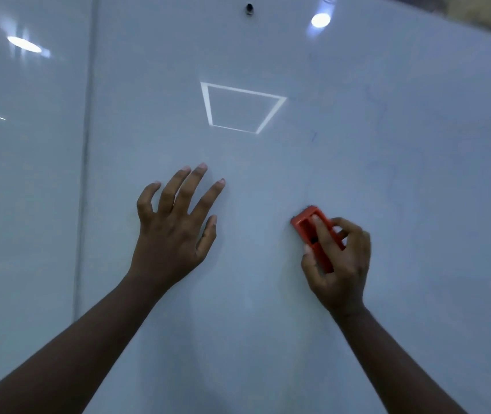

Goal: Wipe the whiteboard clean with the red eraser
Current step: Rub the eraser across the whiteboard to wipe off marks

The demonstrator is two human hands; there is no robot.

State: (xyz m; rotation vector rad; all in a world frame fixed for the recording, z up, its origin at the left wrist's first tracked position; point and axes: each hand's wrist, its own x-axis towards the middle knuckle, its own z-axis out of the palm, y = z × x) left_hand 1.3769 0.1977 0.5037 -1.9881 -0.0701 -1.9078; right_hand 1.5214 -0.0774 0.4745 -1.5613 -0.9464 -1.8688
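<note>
The glossy whiteboard fills the view. Faint blue marker traces show on its right part. My right hand grips the red eraser, thumb on one long side and fingers curled over its back, and holds it flat against the board at the lower right of centre. My left hand lies on the board to the left of the eraser, fingers spread and nearly straight, holding nothing.
A vertical seam separates this panel from another panel on the left. A small dark fixing sits near the top edge. Ceiling lights reflect in the board, including a bright square outline.
</note>
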